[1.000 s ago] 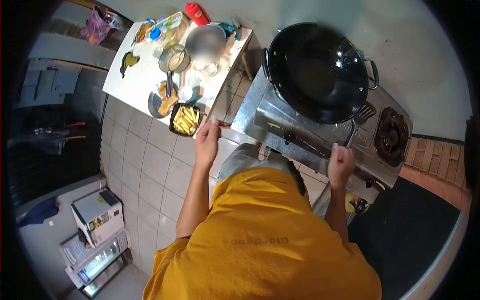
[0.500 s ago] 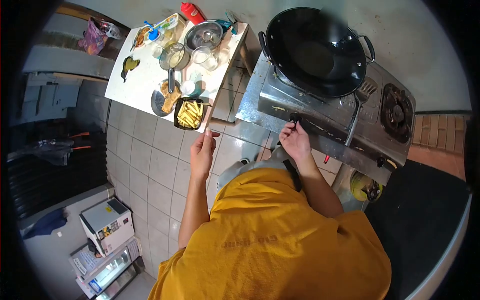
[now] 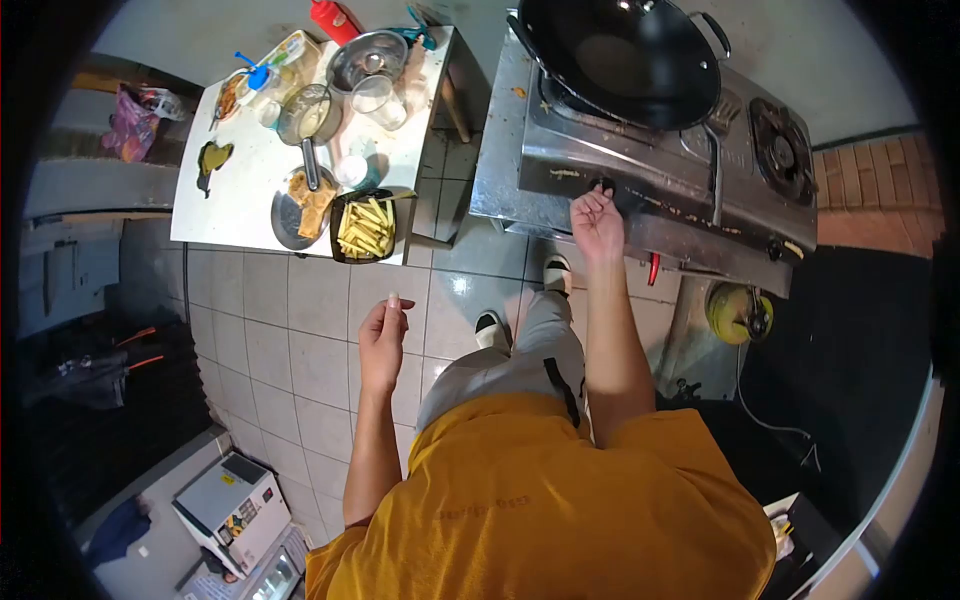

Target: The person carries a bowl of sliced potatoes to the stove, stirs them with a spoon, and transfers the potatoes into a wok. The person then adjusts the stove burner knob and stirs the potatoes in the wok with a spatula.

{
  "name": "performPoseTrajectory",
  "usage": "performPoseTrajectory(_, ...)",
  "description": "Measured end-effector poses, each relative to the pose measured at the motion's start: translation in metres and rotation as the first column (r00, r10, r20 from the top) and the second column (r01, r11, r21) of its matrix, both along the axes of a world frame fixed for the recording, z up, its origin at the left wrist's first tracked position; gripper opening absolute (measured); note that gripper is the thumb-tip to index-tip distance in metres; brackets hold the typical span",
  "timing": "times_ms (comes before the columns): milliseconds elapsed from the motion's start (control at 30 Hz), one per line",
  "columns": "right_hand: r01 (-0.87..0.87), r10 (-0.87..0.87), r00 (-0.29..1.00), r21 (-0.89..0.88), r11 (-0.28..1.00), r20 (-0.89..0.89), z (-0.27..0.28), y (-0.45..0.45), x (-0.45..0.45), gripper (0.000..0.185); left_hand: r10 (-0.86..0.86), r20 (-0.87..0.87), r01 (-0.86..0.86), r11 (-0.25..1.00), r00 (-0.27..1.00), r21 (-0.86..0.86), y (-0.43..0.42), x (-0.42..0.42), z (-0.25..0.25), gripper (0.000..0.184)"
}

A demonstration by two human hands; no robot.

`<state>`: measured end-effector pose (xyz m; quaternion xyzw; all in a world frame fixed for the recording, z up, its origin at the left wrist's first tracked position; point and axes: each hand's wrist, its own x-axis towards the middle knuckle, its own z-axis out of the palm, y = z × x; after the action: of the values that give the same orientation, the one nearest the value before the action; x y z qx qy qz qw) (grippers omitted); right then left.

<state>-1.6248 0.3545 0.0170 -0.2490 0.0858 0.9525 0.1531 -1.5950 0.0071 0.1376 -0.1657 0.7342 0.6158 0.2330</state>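
Observation:
My right hand (image 3: 598, 226) is at the front of the steel gas stove (image 3: 560, 150), its fingers closed round the black stove knob (image 3: 604, 187). Above that burner sits a large black wok (image 3: 630, 60), its inside shiny. My left hand (image 3: 383, 342) hangs over the floor in front of the white table, fingers curled in and thumb pointing forward; nothing shows in it. The thing closest to it is a black tray of raw potato sticks (image 3: 366, 228) at the table's near corner.
On the white table (image 3: 240, 210) are a plate with flat pieces of food (image 3: 292, 232), a small saucepan (image 3: 305, 115), a steel bowl (image 3: 350, 72), a plastic cup (image 3: 378, 103) and a red squeeze bottle (image 3: 334, 20). A spatula (image 3: 717, 170) lies on the stove beside the second burner (image 3: 783, 152).
My view has tilted down, so the table and wok sit higher and my feet show. My right hand stays at the knob, its fingers more closed. My left hand has drawn back from the potato tray.

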Motion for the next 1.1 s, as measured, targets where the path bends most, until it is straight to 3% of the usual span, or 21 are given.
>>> performPoseTrajectory(33, 0.016, -0.016, 1.0, 0.004, 1.0, 0.005, 0.002, 0.001, 0.001, 0.018, -0.024, 0.002, 0.024, 1.0, 1.0, 0.006, -0.002, 0.005, -0.004, 0.037)
performPoseTrajectory(100, -0.214, 0.141, 0.96, 0.315, 0.925, 0.24, 0.003, 0.003, 0.004, 0.025, -0.058, 0.009, 0.057, 0.998, 0.998, 0.019, -0.005, 0.009, -0.012, 0.037)
performPoseTrajectory(133, -0.276, 0.179, 0.943, 0.36, 0.891, 0.28, 0.002, 0.005, 0.005, 0.028, -0.059, 0.016, 0.058, 0.998, 0.998, 0.032, -0.006, 0.011, -0.014, 0.037)
performPoseTrajectory(233, -0.389, 0.177, 0.877, 0.444, 0.807, 0.447, 0.009, 0.006, 0.005, 0.027, -0.052, 0.039, 0.051, 0.998, 0.998, 0.039, -0.009, 0.019, -0.026, 0.036)
performPoseTrajectory(400, -0.496, 0.136, 0.806, 0.532, 0.686, 0.576, 0.011, 0.007, 0.005, 0.026, -0.06, 0.02, 0.059, 0.996, 0.998, 0.071, -0.011, 0.023, -0.04, 0.036)
performPoseTrajectory(467, -0.591, 0.112, 0.745, 0.573, 0.568, 0.657, 0.015, 0.007, 0.006, 0.025, -0.063, 0.016, 0.061, 0.994, 0.998, 0.09, -0.013, 0.024, -0.046, 0.036)
performPoseTrajectory(633, -0.63, 0.156, 0.717, 0.536, 0.562, 0.68, 0.02, 0.01, 0.007, 0.028, -0.031, -0.026, 0.034, 0.989, 0.999, 0.146, -0.021, 0.024, -0.058, 0.036)
performPoseTrajectory(800, -0.636, 0.219, 0.707, 0.469, 0.613, 0.673, 0.032, 0.011, 0.011, 0.033, -0.021, 0.039, 0.015, 0.99, 0.999, 0.143, -0.03, 0.021, -0.058, 0.034)
performPoseTrajectory(1100, -0.457, 0.215, 0.857, 0.496, 0.739, 0.468, 0.015, 0.009, 0.011, 0.033, 0.045, 0.064, -0.052, 0.992, 0.997, 0.117, -0.047, 0.025, -0.059, 0.035)
